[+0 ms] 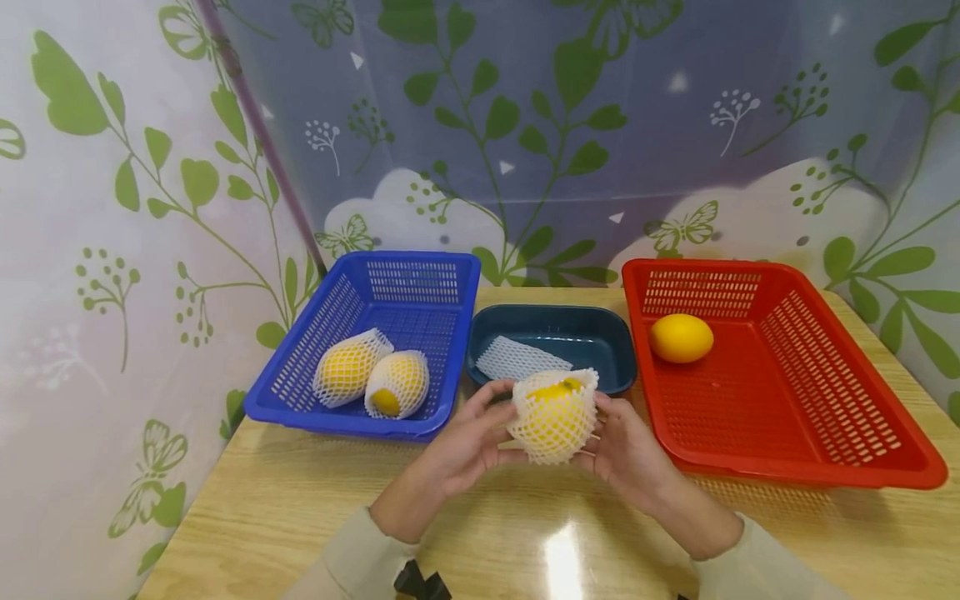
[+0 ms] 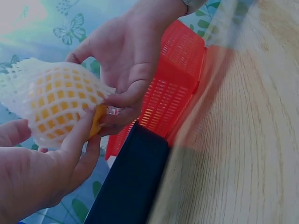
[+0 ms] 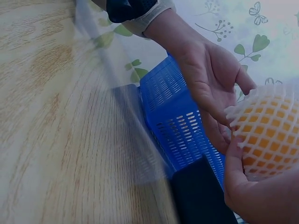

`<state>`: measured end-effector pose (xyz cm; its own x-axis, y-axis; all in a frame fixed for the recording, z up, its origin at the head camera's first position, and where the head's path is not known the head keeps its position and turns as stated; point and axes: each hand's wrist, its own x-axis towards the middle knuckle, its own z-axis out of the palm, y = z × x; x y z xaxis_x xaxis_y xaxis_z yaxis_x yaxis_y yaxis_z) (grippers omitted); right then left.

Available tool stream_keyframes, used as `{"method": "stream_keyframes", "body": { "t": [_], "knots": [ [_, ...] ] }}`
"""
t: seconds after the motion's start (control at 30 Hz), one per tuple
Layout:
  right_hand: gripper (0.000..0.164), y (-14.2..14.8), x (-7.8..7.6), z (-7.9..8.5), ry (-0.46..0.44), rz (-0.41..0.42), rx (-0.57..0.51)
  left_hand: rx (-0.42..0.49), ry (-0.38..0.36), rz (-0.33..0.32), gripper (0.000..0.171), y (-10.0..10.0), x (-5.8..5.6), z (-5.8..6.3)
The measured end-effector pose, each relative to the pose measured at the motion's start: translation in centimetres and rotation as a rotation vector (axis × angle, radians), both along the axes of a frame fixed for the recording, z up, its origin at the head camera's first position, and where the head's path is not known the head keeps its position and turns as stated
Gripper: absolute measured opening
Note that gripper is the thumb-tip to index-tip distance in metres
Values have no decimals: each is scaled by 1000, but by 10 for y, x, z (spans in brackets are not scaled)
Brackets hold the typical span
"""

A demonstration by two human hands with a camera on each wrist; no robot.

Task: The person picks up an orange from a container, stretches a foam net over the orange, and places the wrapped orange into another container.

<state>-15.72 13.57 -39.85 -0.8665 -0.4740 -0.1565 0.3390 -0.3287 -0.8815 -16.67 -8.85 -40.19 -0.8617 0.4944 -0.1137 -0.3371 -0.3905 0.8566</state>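
Both hands hold a yellow fruit (image 1: 555,421) in a white foam net just in front of the dark tray. The net's upper end is open in the head view, with bare yellow skin showing inside it. My left hand (image 1: 463,446) grips the left side with its fingers and thumb, and my right hand (image 1: 633,454) grips the right side. In the left wrist view, bare skin of the fruit (image 2: 97,122) shows past the net's edge, beside the fingertips of both hands. The right wrist view shows the net (image 3: 271,133) stretched round the fruit.
At the left, a blue basket (image 1: 405,292) contains two netted yellow fruits (image 1: 348,371). An unfilled foam net (image 1: 521,358) lies in the dark teal tray (image 1: 592,321) in the middle. The red basket (image 1: 780,417) at the right has one bare yellow fruit (image 1: 681,338). Patterned curtains hang behind the wooden table.
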Motion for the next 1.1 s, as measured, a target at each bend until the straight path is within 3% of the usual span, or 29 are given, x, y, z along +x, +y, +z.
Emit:
{"method": "stream_keyframes", "body": {
  "t": [0.17, 0.37, 0.53, 0.83, 1.1],
  "knots": [
    [47, 0, 0, 0, -9, -25, -3, 27, 22, -25, 33, -1, 0, -2],
    [44, 0, 0, -2, -24, -31, -4, -13, -6, -48, 23, 0, -1, 1],
    [36, 1, -2, -6, -1, -29, -21, -21, -45, -34, 28, 0, -1, 3],
    [39, -1, -4, -7, 6, -10, -11, -2, -52, -12, 18, 0, 0, 2],
    [56, 0, -3, -3, -5, 31, -32, -8, -40, 3, 25, 1, -1, -2]
  ]
}}
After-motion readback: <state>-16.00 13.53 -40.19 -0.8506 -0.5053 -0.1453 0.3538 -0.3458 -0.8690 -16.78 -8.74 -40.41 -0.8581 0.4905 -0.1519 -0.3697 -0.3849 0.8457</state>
